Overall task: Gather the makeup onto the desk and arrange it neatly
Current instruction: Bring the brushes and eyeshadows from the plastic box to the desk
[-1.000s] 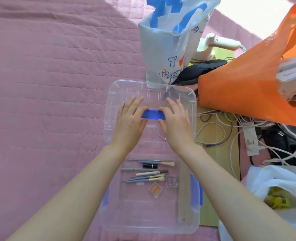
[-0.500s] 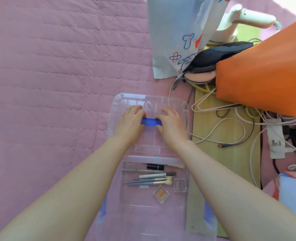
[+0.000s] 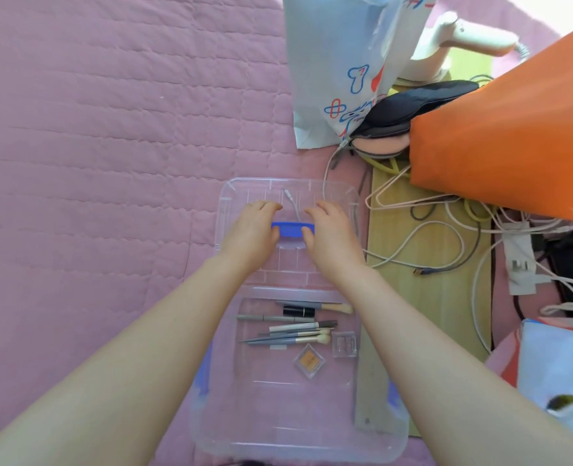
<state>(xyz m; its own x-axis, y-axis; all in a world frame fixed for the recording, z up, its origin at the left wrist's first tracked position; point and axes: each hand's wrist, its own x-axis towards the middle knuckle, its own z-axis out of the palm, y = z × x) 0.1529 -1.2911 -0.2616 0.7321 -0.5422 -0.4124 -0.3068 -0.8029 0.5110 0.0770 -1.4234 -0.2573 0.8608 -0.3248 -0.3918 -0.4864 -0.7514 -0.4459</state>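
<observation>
Head view: left hand (image 3: 251,235), right hand (image 3: 332,238) each gripping blue handle (image 3: 292,228) of clear lid (image 3: 245,193); brushes (image 3: 295,334), lipstick (image 3: 298,311), pans (image 3: 309,360) lying in opened box (image 3: 211,432); gathering, arranging apparently not begun.

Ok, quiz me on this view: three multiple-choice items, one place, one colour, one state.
1. The makeup brushes lie: A) inside the clear box B) left of it C) right of it.
2. The lid handle is: A) red B) blue C) green.
3. The left hand and right hand: A) hang idle B) point upward C) grip the lid handle.
Answers: 1 A, they lie on its floor; 2 B, the bar between the hands is blue; 3 C, fingers curl round its ends.
</observation>
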